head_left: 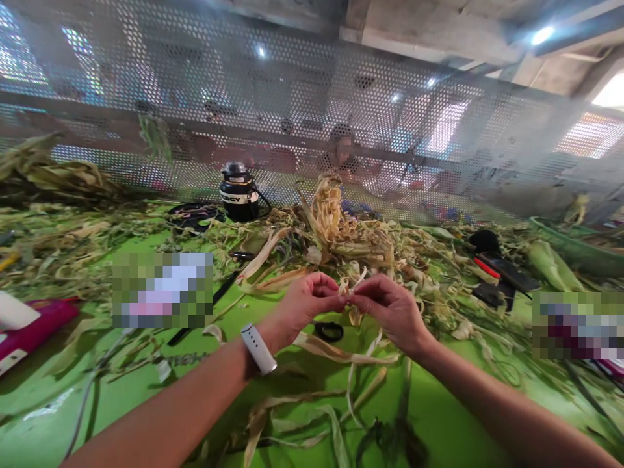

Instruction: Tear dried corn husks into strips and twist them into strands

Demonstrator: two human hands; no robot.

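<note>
My left hand [316, 300] and my right hand [387, 305] meet over the middle of the green table [273, 318], thumbs and fingertips pinched together. Between them is a small knotted piece of dried corn husk [355, 316], its pale ends poking up and hanging below the fingers. A white band circles my left wrist. Under the hands lie long loose husk strips [331, 351] and a dark ring-shaped item [329, 331]. Just beyond stands a bundle of dried husk [327, 201] amid a heap of scraps.
A black jug [238, 195] stands at the back before a perforated metal screen [292, 84]; people are faintly visible behind it. A green basin [575, 244] sits at the right, near dark tools with a red part [487, 268]. A magenta device [46, 325] lies at left.
</note>
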